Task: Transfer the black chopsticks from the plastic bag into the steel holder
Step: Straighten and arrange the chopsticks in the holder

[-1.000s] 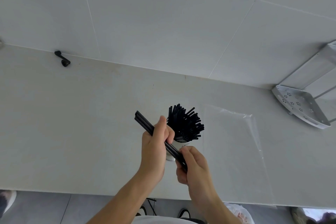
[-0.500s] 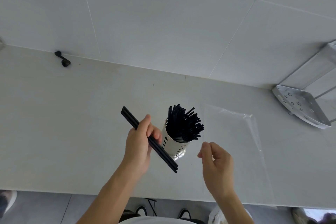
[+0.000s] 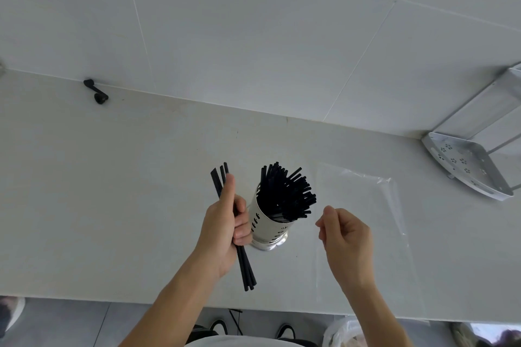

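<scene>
Black chopsticks (image 3: 233, 227) are clenched in the left hand (image 3: 222, 229), long axis nearly upright, just left of the steel holder (image 3: 267, 227) on the bench (image 3: 112, 205), while the right hand (image 3: 345, 236), fingers loosely curled on nothing, hovers farther away over the flat plastic bag (image 3: 366, 205).
</scene>
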